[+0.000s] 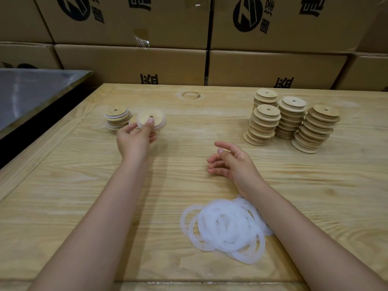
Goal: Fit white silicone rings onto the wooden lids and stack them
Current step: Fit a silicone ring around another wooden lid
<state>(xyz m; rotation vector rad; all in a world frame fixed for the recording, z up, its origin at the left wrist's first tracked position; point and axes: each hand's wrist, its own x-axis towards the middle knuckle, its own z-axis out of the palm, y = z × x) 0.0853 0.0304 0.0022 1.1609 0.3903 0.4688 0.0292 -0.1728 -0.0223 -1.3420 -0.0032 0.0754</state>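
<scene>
Between left fingers [149, 122], seemingly ringed lid [157, 119]

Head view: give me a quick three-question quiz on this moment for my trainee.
1. True or false: the right hand holds nothing.
2. Pick one. The left hand grips: A, a ringed lid; B, a loose ring; C, nothing.
3. Count: how many stacks of bare lids stand on the right side of the table?

Key: 1 true. 2 A. 3 four.
</scene>
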